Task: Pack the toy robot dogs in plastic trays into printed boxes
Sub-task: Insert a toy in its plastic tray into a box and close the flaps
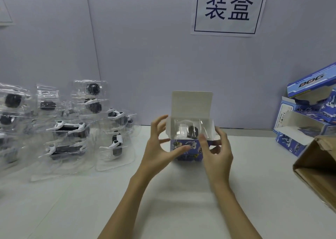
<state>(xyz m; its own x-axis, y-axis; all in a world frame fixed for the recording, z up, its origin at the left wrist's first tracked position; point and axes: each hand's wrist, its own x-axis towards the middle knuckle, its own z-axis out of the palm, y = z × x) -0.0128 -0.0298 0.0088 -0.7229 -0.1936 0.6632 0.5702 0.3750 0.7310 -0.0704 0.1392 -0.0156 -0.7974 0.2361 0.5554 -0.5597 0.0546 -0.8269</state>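
Open printed box point(190, 147) (tray inside) between left hand point(160, 147) and right hand point(217, 151) — trayed dogs point(69, 129) piled left.

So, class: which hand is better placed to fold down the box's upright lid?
Probably the right hand: its fingers already sit at the open rim of the blue printed box, nearer the white lid flap.
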